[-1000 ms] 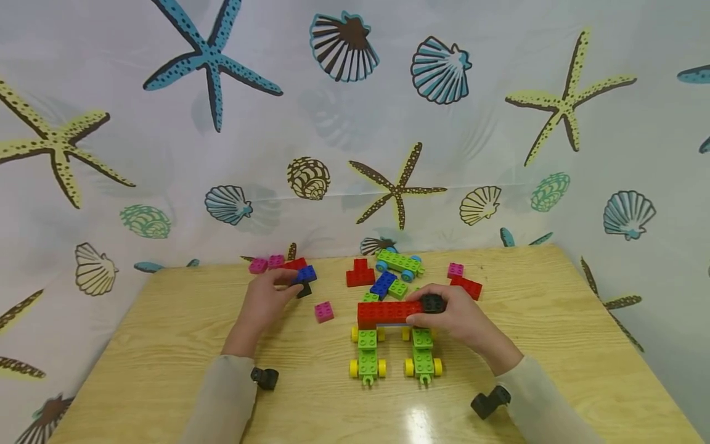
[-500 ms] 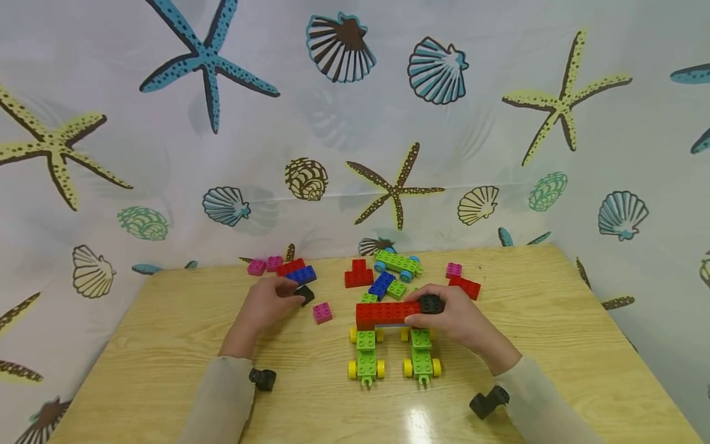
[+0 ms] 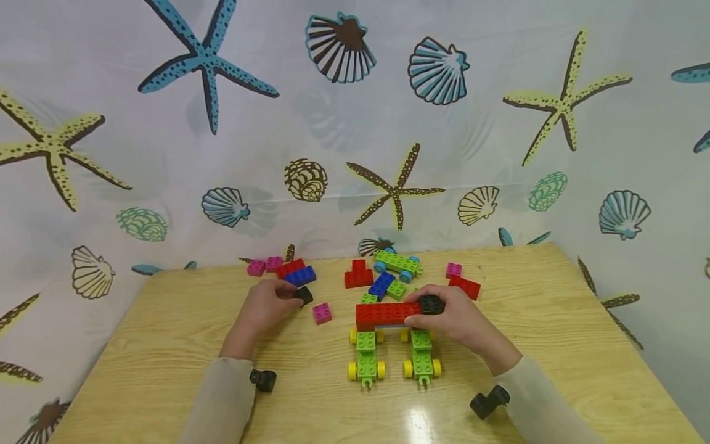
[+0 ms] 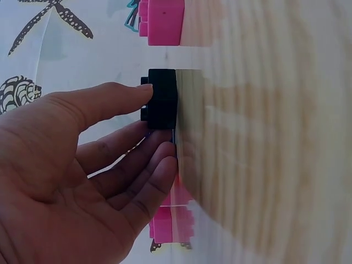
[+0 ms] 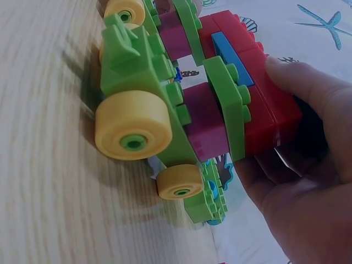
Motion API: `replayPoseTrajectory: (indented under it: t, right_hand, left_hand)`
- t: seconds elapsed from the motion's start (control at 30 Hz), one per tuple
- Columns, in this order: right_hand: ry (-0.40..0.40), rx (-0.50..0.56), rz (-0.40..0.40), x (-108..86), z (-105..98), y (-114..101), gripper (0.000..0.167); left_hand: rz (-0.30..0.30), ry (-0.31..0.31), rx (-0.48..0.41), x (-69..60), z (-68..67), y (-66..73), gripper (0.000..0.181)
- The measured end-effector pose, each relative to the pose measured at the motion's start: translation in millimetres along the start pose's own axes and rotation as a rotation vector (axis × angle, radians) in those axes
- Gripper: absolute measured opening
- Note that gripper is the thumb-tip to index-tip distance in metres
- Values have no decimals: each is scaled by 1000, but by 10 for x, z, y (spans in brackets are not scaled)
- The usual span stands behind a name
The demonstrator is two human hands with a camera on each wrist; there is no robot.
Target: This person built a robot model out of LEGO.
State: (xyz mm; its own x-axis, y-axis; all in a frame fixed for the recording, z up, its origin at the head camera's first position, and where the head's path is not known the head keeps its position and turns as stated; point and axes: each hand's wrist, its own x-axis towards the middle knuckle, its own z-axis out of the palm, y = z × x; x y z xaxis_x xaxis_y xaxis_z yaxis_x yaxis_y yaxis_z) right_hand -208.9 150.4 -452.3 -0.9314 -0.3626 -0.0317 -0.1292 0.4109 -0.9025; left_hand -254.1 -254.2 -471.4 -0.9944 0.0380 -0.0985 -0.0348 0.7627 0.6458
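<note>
On the near part of the counter [image 3: 310, 401], just right of its middle, two green bases [image 3: 367, 362] on yellow wheels [image 5: 133, 125] stand side by side, apart. A red bar [image 3: 383, 314] spans their far ends; the right hand [image 3: 465, 319] grips its right end, where a dark brick [image 3: 432, 304] sits. Left of the bar lies a pink brick [image 3: 322, 313], and beyond it the left hand [image 3: 267, 305] pinches a black brick [image 3: 303, 296] between thumb and fingers. Toward the far edge are a blue brick [image 3: 300, 275], a stepped red block [image 3: 359, 275] and a green car [image 3: 397, 261].
</note>
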Motion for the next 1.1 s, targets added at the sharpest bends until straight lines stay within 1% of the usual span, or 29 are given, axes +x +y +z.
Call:
replayPoseTrajectory:
  t: [0.17, 0.4, 0.57, 0.87, 1.1]
  right_hand:
    - [-1, -4, -5, -4, 4, 2, 34]
    - [-11, 5, -14, -17, 13, -4, 33]
    - [-9, 5, -14, -21, 11, 0, 33]
    - [-3, 2, -6, -22, 9, 5, 34]
    - [-1, 6, -3, -22, 14, 7, 34]
  left_hand:
    - [1, -10, -7, -8, 2, -14, 43]
    - [22, -23, -6, -20, -10, -53, 41]
    - [20, -28, -7, -15, -10, -72, 42]
    - [36, -16, -27, -13, -14, -56, 43]
    - [53, -10, -65, -34, -36, -33, 44]
